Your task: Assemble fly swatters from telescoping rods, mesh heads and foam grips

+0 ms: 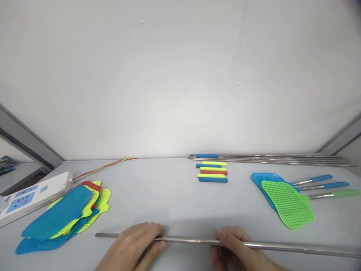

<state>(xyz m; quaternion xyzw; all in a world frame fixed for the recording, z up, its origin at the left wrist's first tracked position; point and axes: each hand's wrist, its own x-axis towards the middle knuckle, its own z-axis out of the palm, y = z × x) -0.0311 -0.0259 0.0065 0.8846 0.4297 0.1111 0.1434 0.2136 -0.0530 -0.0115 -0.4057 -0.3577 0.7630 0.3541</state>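
Note:
A long metal telescopic rod [191, 240] lies crosswise in front of me, low over the grey table. My left hand [135, 244] is closed around it near its left end, which pokes out past the knuckles. Farther right, my right hand [237, 246] pinches the same rod between thumb and fingers. The rod runs on beyond that hand to the right edge of view. Nearest my left hand is a pile of blue, yellow and red fly swatter heads [60, 214]. Several coloured handle sleeves [213, 172] lie beyond the hands.
At the right lie three fly swatters with handles, a green one [287, 203] on top. A bundle of thin metal rods [270, 159] rests along the back wall, a blue sleeve on it. A white power strip [36, 195] with thin wires [104, 166] stands at the left.

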